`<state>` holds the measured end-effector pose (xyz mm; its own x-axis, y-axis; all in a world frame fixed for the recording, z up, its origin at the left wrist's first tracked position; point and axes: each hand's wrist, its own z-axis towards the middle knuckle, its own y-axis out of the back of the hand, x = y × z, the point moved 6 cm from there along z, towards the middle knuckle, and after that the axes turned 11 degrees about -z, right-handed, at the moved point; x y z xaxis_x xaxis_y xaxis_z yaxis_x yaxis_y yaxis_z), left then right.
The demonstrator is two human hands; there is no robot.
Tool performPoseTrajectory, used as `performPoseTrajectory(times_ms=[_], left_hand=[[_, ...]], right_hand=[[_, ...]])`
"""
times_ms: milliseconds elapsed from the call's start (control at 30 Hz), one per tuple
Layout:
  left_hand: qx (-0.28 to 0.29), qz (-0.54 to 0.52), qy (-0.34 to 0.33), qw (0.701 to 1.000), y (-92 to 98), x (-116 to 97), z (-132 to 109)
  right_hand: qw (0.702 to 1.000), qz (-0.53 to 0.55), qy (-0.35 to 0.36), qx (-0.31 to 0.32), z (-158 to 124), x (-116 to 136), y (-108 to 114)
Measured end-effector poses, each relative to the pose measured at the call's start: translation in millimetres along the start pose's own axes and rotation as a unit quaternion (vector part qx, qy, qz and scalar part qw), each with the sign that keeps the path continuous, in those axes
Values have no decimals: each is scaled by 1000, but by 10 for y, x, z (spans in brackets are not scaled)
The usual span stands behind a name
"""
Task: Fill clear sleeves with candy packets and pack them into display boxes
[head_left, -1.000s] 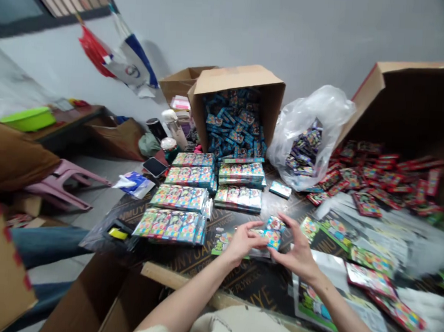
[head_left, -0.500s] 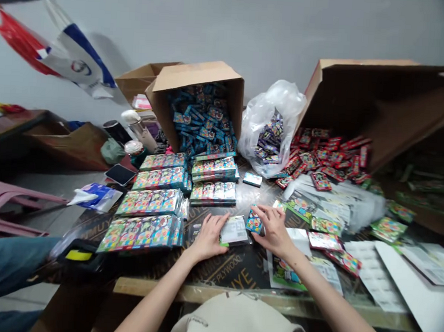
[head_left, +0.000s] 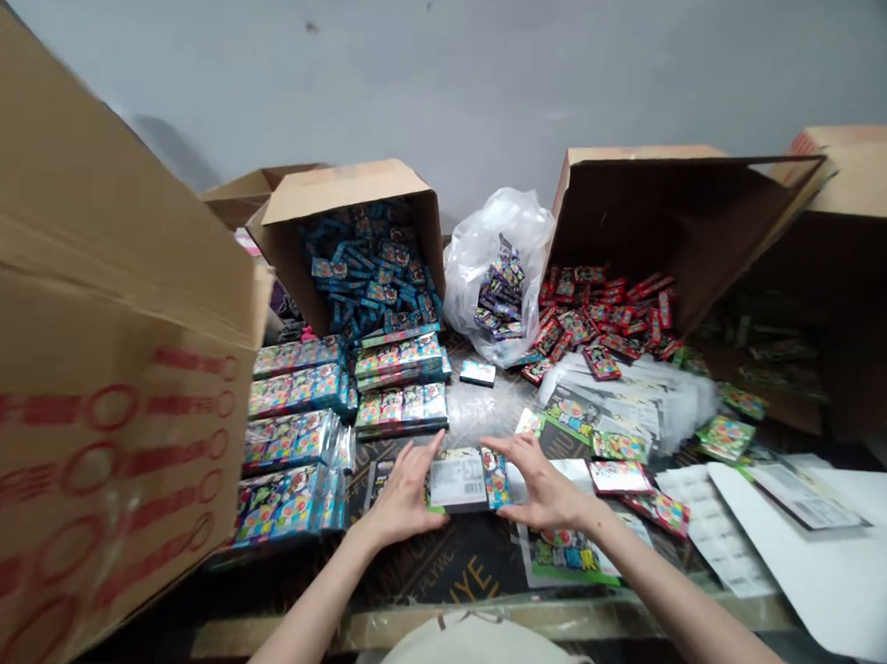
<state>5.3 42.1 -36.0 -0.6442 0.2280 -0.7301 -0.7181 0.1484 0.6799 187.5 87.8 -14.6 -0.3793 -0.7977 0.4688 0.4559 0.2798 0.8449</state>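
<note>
Bracketing a labelled sleeve (head_left: 459, 478) and a blue packet (head_left: 496, 478) with both hands, on the dark board (head_left: 448, 571) in front of the plastic bag (head_left: 461, 283). Left hand (head_left: 406, 490) with thumb and fingers spread around the sleeve's left end; right hand (head_left: 544, 486) with thumb and fingers parted about the packet. Cannot tell whether pinching firmly or merely touching, nor whether packet inside sleeve.

Containers: plastic bag, open, holding loose purple packets (head_left: 500, 293). Immediately left of the bag, a tipped carton (head_left: 347, 184) full of loose blue boxes (head_left: 376, 273). Just right of the bag, a larger carton (head_left: 646, 209) with red packets (head_left: 602, 312) spilling from its mouth. Farther right of the bag, a shadowed carton (head_left: 875, 163), with green packets (head_left: 784, 349) dimly visible inside.

Surroundings: just in front of the bag, a white-faced packet (head_left: 478, 373). Front-left of the bag, stacked glossy multipacks (head_left: 403, 406). Front-right of the bag, overlapping printed sleeves (head_left: 620, 411) and a white sheet (head_left: 783, 553).

Obstruction: well left of the bag, nearest the camera, a red-printed box (head_left: 112, 352), hiding part of the multipacks.
</note>
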Motion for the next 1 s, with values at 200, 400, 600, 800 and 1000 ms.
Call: performPoseTrajectory(times_ms=[200, 400, 600, 800, 1000], left_hand=[[-58, -21, 39, 997, 74, -55, 17], [-80, -48, 62, 994, 52, -155, 31], [-61, -65, 108, 990, -132, -144, 57], [-18, -82, 147, 986, -253, -112, 37], [26, -69, 171, 983, -366, -106, -57]], right_hand=[[991, 38, -80, -101, -153, -156, -62], [986, 21, -118, -118, -237, 60, -231], [965, 103, -177, -162, -334, -30, -250], [925, 183, -230, -242, -385, -170, -205], [937, 137, -225, -231, -317, -104, -202]])
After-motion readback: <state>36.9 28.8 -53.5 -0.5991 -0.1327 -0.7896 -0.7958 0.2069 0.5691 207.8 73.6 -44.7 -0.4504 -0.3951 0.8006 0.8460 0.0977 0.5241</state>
